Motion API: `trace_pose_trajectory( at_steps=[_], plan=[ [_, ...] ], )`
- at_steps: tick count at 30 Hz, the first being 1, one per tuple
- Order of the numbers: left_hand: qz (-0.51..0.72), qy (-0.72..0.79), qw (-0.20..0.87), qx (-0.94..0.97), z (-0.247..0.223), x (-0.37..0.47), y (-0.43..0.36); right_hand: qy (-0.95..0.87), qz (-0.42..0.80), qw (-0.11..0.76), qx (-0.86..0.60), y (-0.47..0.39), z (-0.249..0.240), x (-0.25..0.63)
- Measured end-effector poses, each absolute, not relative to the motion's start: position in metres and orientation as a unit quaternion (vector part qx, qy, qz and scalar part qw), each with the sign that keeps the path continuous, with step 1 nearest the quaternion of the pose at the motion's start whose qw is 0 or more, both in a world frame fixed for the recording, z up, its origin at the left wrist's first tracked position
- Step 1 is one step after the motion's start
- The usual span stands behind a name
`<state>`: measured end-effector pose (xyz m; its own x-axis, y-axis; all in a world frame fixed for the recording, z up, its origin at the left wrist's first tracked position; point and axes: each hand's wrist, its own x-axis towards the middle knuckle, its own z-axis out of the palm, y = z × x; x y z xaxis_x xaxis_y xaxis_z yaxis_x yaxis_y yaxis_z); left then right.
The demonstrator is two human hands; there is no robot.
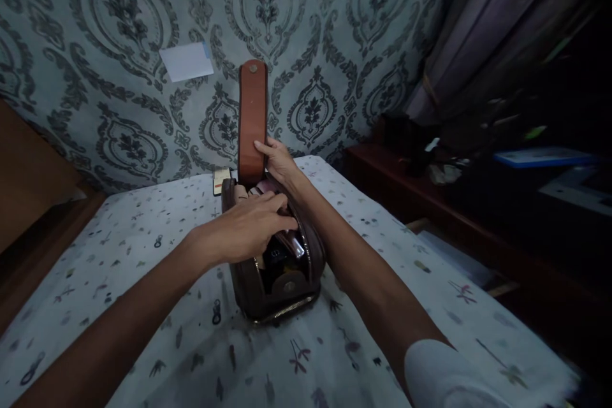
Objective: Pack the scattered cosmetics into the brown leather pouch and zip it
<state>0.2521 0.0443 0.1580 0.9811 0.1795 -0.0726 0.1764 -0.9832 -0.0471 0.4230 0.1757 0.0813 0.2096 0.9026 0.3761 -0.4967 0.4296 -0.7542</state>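
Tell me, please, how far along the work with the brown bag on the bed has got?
Done: the brown leather bag stands unzipped on the printed sheet, its strap raised. In hand: the right hand steadies the strap's base while the left hand reaches among the dark items inside. Left: those items remain in the bag; the phone lies behind it.

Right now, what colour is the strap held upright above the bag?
Tan brown, lighter than the dark brown bag. The strap shows best in the head view.
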Motion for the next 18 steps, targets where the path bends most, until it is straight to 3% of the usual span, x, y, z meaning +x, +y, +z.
trace_pose_trajectory(
  at_steps=[6,18],
  plan=[
    [0.079,-0.096,0.119,-0.985,0.154,0.265,0.036,-0.410,0.479,0.737,-0.245,0.174,0.082,0.422],
    [0.080,-0.159,0.097,-0.979,0.167,0.253,0.039,-0.408,0.486,0.732,-0.250,0.172,0.083,0.423]
  ],
)
